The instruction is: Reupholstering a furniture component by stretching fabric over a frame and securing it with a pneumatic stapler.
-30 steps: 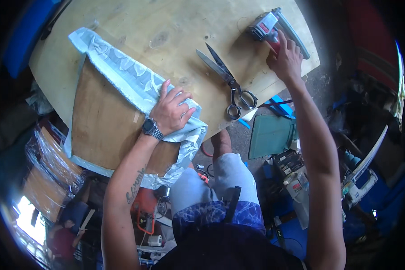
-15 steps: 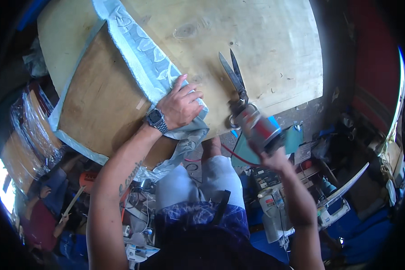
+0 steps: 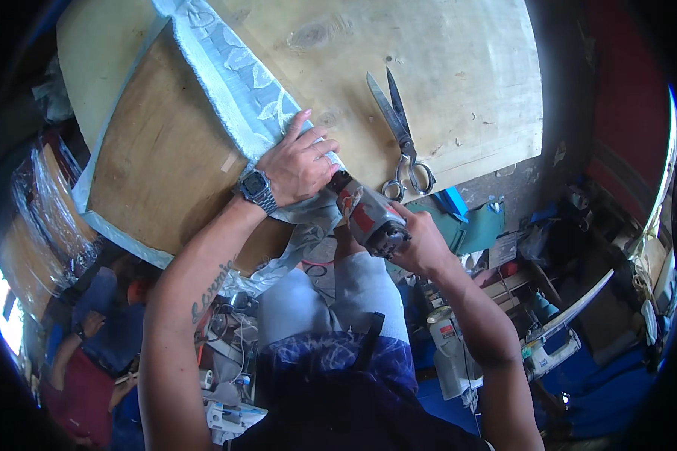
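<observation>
left hand (image 3: 297, 161): flat, fingers spread, pressing the patterned fabric (image 3: 237, 83) down over the edge of the board (image 3: 165, 161); it pins rather than grips, fingertips toward 1 o'clock.
right hand (image 3: 421, 240): closed around the stapler (image 3: 368, 214), a grey and red power tool, its nose aimed at 11 o'clock and sitting just beside the left hand's fingers.
fabric: light blue-grey with a leaf pattern, running along the board's edge from 11 o'clock to the middle, its loose end hanging off the surface (image 3: 444, 68) toward the lap.
board: brown panel lying on the surface at 9 o'clock, fabric wrapped around its rim.
scissors (image 3: 399, 131): lying on the surface at 1 o'clock of the hands, blades slightly apart, handles near the edge.
risk, fingers: the tool's nose is so near the left fingertips that a shot or a slip could likely hit them.
risk, fabric: if the left hand eases, the fabric may slacken and get fixed with a wrinkle.
risk, scissors: their handles lie by the surface's edge; a knock from the right arm could send them down onto the legs.
risk, cord: wires lie under the knees at 6 o'clock; a snag could jerk the tool.
containers: none clearly readable; the clutter on the floor at 5 and 7 o'clock is too blurred to tell contents.
</observation>
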`<state>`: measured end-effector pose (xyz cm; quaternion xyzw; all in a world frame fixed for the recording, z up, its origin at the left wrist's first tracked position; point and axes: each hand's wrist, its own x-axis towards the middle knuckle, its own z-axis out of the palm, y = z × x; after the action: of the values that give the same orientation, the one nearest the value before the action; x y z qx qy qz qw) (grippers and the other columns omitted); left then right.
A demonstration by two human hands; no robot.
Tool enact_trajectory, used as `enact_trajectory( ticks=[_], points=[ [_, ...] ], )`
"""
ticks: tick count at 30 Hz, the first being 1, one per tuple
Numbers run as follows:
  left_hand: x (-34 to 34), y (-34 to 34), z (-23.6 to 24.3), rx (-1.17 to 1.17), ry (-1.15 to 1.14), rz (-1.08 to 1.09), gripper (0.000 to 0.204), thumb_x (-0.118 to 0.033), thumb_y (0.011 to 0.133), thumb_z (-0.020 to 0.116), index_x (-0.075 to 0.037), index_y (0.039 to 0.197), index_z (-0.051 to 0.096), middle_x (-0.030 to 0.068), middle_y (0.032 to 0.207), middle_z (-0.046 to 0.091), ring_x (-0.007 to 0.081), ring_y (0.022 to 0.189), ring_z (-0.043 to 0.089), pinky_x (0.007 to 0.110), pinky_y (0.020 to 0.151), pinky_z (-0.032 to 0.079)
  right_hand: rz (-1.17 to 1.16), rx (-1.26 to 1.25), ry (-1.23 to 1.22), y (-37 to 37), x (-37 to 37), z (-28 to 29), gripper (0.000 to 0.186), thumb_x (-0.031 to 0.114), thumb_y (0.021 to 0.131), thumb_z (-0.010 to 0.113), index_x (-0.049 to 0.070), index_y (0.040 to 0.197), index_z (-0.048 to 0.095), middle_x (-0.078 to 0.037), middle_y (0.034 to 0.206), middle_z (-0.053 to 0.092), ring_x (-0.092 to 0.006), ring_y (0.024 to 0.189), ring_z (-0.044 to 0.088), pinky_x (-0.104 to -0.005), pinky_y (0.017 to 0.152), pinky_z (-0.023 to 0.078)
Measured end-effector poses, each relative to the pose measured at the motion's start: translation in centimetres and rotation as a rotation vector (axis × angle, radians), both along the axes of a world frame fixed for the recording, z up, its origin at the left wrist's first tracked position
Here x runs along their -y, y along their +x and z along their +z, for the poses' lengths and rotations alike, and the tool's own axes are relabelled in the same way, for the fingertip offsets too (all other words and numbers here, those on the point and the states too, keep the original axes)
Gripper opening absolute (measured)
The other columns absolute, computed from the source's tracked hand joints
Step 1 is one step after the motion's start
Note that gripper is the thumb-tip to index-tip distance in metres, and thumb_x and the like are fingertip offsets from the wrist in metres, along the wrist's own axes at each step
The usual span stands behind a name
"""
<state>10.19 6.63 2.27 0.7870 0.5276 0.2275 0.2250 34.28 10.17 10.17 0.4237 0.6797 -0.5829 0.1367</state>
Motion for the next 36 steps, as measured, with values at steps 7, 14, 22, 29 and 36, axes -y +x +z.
enact_trajectory(
  ticks=[7, 14, 22, 29, 36],
  points=[
    [0.2, 0.4, 0.0, 0.056, -0.033, -0.001, 0.013, -0.012, 0.078, 0.062, -0.007, 0.066, 0.061, 0.0049, 0.095, 0.061, 0.0234, 0.095, 0.055, 0.051, 0.107, 0.026, -0.096, -0.053, -0.059, 0.9, -1.5, 1.5, 0.029, 0.004, 0.066, 0.062, -0.002, 0.095, 0.060, -0.014, 0.072, 0.064, -0.0274, 0.057, 0.058, -0.0334, 0.057, 0.047],
    [0.7, 0.1, 1.9, 0.054, 0.028, 0.067, 0.013, -0.018, 0.077, 0.064, -0.009, 0.069, 0.060, 0.0040, 0.101, 0.061, 0.0264, 0.104, 0.053, 0.050, 0.106, 0.027, -0.252, 0.195, 0.531, 6.4, -7.7, -2.2, 0.058, 0.003, 0.082, 0.053, -0.001, 0.135, 0.029, -0.027, 0.098, 0.060, -0.0379, 0.079, 0.063, -0.0424, 0.063, 0.051],
    [15.6, -4.7, 8.3, -0.118, 0.046, 1.572, 0.039, -0.026, 0.088, 0.057, -0.001, 0.116, 0.045, 0.0184, 0.129, 0.042, 0.0284, 0.115, 0.044, 0.037, 0.100, 0.035, -0.187, 0.381, 0.794, 7.1, -12.9, -4.7, 0.057, 0.010, 0.084, 0.060, 0.002, 0.135, 0.034, -0.022, 0.104, 0.055, -0.0348, 0.093, 0.056, -0.0412, 0.075, 0.049],
    [18.2, 0.0, 11.9, 0.678, -0.470, 1.754, 0.048, -0.037, 0.091, 0.051, 0.004, 0.115, 0.049, 0.0152, 0.108, 0.056, 0.0225, 0.096, 0.055, 0.031, 0.085, 0.044, -0.290, -0.273, -0.206, -9.0, -8.5, -3.1, 0.085, 0.035, 0.080, 0.070, 0.007, 0.143, 0.021, -0.023, 0.121, 0.052, -0.0303, 0.095, 0.060, -0.0360, 0.081, 0.049],
    [16.3, -1.3, 30.6, 0.950, -0.463, 1.338, 0.046, -0.035, 0.091, 0.050, 0.001, 0.119, 0.050, 0.0142, 0.110, 0.058, 0.0212, 0.098, 0.056, 0.030, 0.085, 0.043, 0.397, -0.565, 0.192, -15.1, -6.2, 15.1, 0.062, 0.030, 0.081, 0.063, 0.018, 0.136, 0.038, -0.019, 0.105, 0.055, -0.0294, 0.084, 0.058, -0.0366, 0.072, 0.048]
  ],
)
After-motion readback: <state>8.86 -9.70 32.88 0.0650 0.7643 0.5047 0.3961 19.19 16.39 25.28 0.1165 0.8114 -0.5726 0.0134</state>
